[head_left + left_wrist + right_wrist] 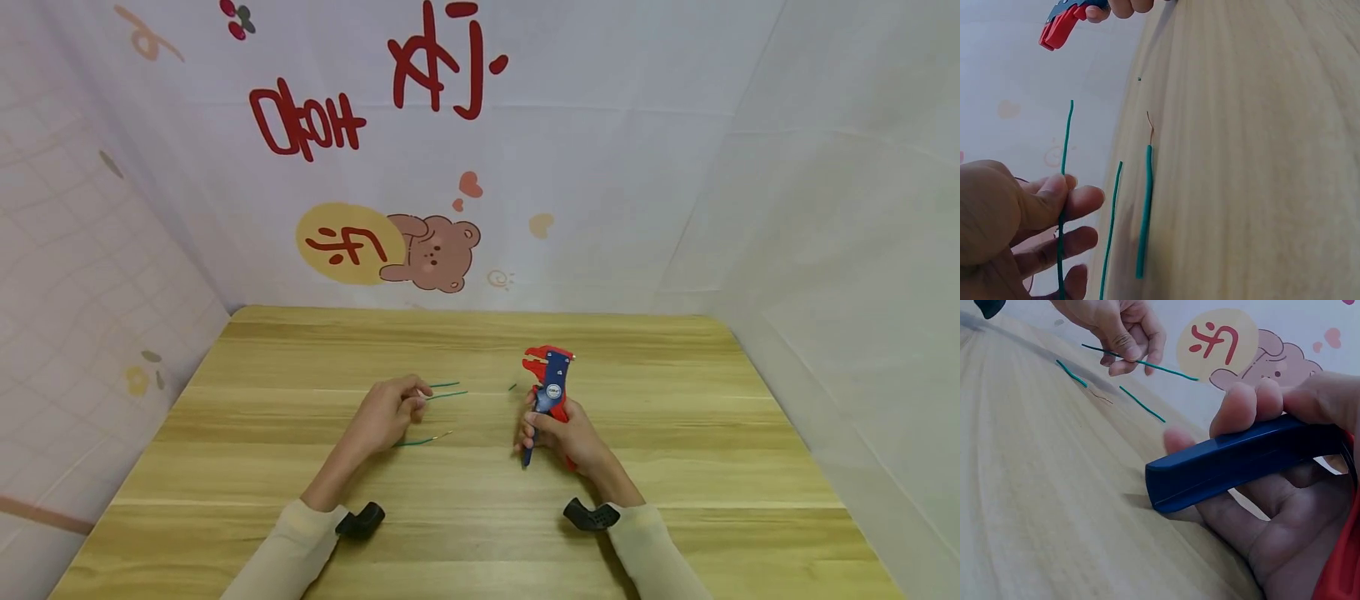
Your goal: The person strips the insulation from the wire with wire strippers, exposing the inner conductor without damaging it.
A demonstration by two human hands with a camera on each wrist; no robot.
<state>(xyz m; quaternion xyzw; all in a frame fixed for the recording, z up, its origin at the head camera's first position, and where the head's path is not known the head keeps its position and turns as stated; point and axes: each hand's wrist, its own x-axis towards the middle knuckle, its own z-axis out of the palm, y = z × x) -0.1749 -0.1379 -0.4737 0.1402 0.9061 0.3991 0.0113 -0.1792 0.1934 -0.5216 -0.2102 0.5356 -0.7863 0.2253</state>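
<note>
Between thumb and fingertips, my left hand (390,412) pinches a thin green wire (1066,137), raised above the table. A second green wire (1112,219) lies on the wood beside that hand. Closer to me rests a green wire with a bare copper end (1145,206), its strands pointing away from the left hand. My right hand (566,433) grips the handles of a red and blue wire stripper (553,392). The tool's red jaws point up and to the left, apart from the wires. In the right wrist view a blue handle (1235,462) crosses the fingers.
A tiny green piece (512,387) lies on the wooden table (465,533) between the hands. Behind the table's far edge hangs a white printed curtain (615,167), with more cloth at both sides. Black wrist devices (362,521) sit at both cuffs.
</note>
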